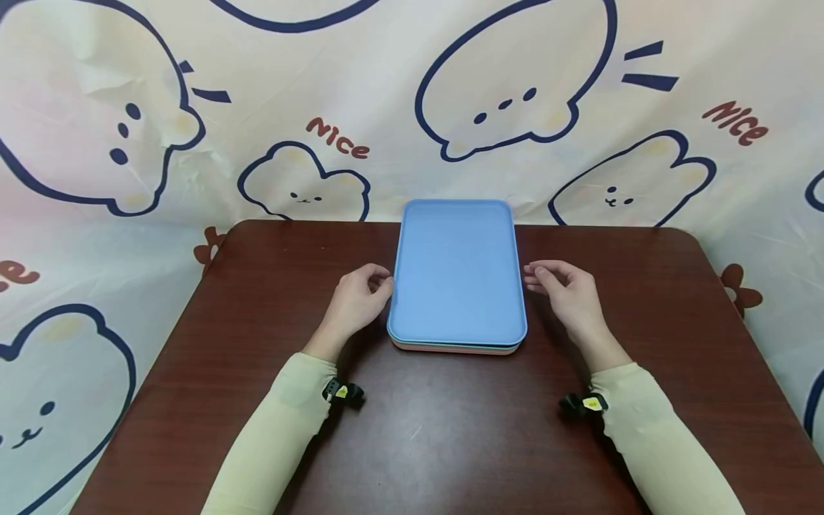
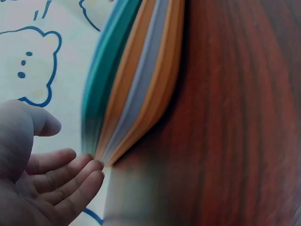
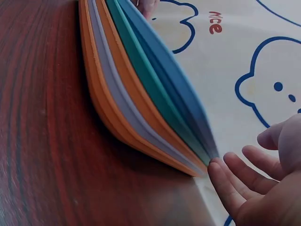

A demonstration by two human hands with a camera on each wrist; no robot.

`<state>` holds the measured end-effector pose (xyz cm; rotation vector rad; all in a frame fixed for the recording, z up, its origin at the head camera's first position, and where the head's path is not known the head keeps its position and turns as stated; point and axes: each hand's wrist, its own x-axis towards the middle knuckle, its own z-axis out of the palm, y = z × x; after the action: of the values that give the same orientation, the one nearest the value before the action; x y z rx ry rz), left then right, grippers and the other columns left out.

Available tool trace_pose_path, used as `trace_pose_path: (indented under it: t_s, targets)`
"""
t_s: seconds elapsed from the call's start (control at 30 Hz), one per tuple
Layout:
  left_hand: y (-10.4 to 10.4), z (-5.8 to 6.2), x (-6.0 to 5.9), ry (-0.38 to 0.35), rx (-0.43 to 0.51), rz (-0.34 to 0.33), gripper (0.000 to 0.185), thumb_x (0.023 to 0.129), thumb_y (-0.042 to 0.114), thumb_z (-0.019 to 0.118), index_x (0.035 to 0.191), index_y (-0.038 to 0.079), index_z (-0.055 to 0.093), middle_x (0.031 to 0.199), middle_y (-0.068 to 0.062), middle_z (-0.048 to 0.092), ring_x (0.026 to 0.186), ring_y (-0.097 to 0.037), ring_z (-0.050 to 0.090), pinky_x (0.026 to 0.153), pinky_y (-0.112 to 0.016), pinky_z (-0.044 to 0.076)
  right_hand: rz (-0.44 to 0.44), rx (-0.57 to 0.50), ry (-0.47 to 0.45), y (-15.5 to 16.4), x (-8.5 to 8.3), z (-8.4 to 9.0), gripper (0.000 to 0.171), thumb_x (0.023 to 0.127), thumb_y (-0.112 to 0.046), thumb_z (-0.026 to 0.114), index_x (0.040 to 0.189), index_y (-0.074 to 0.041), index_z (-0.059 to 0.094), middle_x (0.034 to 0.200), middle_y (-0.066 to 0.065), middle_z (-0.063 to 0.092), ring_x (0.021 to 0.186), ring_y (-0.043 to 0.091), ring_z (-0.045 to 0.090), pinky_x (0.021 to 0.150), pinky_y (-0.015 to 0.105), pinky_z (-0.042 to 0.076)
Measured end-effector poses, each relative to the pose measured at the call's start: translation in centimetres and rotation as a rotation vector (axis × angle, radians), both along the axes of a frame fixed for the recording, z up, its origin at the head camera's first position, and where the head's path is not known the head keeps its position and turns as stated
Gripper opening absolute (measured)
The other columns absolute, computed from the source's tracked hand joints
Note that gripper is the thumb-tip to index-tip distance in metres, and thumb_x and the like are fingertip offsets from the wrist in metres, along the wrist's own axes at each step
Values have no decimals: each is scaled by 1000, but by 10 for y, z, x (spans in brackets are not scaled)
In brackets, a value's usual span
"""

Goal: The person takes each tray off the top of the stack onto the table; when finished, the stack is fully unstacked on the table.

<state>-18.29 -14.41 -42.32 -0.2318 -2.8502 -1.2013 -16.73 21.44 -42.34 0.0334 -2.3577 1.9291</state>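
Observation:
A stack of several flat trays (image 1: 457, 272) lies in the middle of the dark wooden table (image 1: 450, 429), a blue one on top. The wrist views show teal, orange and grey edges under it (image 2: 136, 80) (image 3: 141, 89). My left hand (image 1: 367, 290) sits at the stack's left edge, fingers relaxed, and its fingertips (image 2: 94, 167) touch the tray edges. On the opposite side my right hand (image 1: 556, 282) does the same, with its fingertips (image 3: 221, 169) at the right edge. Neither hand grips anything.
A cloth with cartoon animals (image 1: 129, 129) hangs behind the table and drapes down both sides. The table's far edge runs just behind the stack. Bare wood lies to the left, right and front of the trays.

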Motion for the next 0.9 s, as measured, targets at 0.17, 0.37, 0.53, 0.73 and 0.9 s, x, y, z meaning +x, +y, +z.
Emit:
trace_pose_path:
  t_s: [0.17, 0.37, 0.53, 0.73, 0.9]
  targets:
    - [5, -7, -3, -18, 16, 9, 28, 90, 31, 60, 106, 9, 65, 91, -3, 65, 80, -17, 59, 67, -32, 51, -33, -26, -74, -6, -4, -8, 38, 96, -25, 57, 123, 2, 60, 120, 18, 62, 103, 28, 65, 88, 38, 52]
    - [10, -12, -7, -34, 3, 27, 24, 89, 28, 62, 102, 9, 65, 91, -4, 65, 82, -17, 60, 69, -32, 52, -78, -43, -131, -10, -8, -19, 32, 96, -22, 58, 120, -2, 64, 116, 16, 63, 95, 12, 67, 87, 31, 54]
    - [14, -11, -6, 1, -42, 45, 19, 87, 25, 64, 98, 9, 67, 87, -2, 66, 79, -16, 61, 67, -31, 53, -102, 14, -124, -13, -10, -25, 30, 95, -24, 60, 118, -5, 66, 115, 12, 64, 93, 8, 65, 81, 22, 54]
    - [19, -8, -3, 111, -130, 57, 14, 85, 17, 65, 94, 7, 71, 83, -3, 69, 74, -14, 63, 64, -31, 54, -120, 136, -122, -15, -8, -26, 30, 95, -28, 59, 118, -11, 67, 120, 8, 63, 101, 14, 59, 77, 19, 52]
    - [22, -5, -2, 163, -166, 75, 14, 84, 15, 65, 92, 5, 72, 81, -4, 69, 70, -15, 63, 61, -31, 54, -128, 176, -128, -16, -8, -25, 30, 95, -30, 59, 118, -13, 68, 121, 6, 63, 107, 16, 56, 80, 21, 50]
